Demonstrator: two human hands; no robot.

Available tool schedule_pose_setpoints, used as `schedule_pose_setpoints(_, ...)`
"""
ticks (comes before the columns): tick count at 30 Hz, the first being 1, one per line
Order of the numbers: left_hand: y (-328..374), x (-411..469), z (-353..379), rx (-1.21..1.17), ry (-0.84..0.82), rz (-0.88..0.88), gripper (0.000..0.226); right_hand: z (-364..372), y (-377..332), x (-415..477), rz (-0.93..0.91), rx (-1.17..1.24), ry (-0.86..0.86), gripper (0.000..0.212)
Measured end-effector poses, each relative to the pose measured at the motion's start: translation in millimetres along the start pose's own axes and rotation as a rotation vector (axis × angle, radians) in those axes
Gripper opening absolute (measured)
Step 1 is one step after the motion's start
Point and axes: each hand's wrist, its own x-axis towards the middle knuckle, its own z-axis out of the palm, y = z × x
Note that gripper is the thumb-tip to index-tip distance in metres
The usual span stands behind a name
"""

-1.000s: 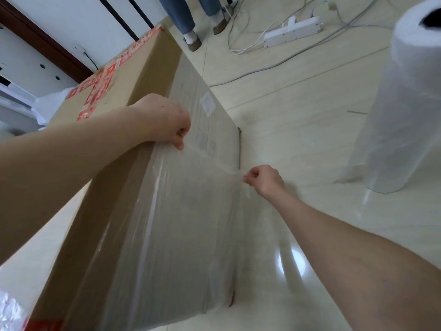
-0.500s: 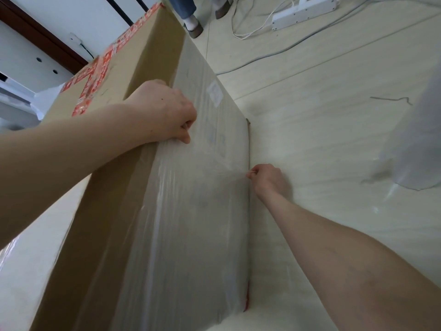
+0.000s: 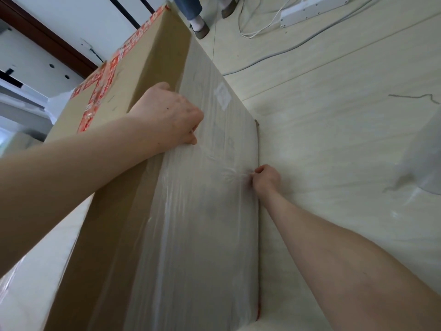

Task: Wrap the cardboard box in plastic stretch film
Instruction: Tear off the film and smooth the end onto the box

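Cardboard box (image 3: 152,68) on edge | long axis recedes | film (image 3: 202,235) on side

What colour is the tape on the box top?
The tape is red-orange with pale print, crossing the cardboard box top; head view.

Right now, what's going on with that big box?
A person is wrapping a cardboard box that stands on the floor. Clear stretch film already covers its broad near face, while the red-taped top shows bare cardboard. The left hand grips the film at the face's upper edge. The right hand pinches it near the right edge, where wrinkles fan out from the pinch.
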Motion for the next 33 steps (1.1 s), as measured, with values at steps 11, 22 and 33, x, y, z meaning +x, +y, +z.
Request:
schedule_pose_setpoints(11, 20.8, -4.4, -2.1, 0.044, 0.167, -0.094, 0.036, -7.1, -6.3, -20.4, 0.116, 0.247, 0.175, 0.045)
schedule_pose_setpoints(22, 105.8, -22.9, 43.0, 0.104, -0.308, 0.250, 0.076, 31.1, 3.7, -110.1, -0.361, 0.316, -0.096, 0.052)
schedule_pose_setpoints(33, 39.4, 9.3, 33.9, 0.270, -0.265, 0.059, 0.080, 33.0, -5.8, -35.7, -0.262, 0.242, -0.204, 0.060)
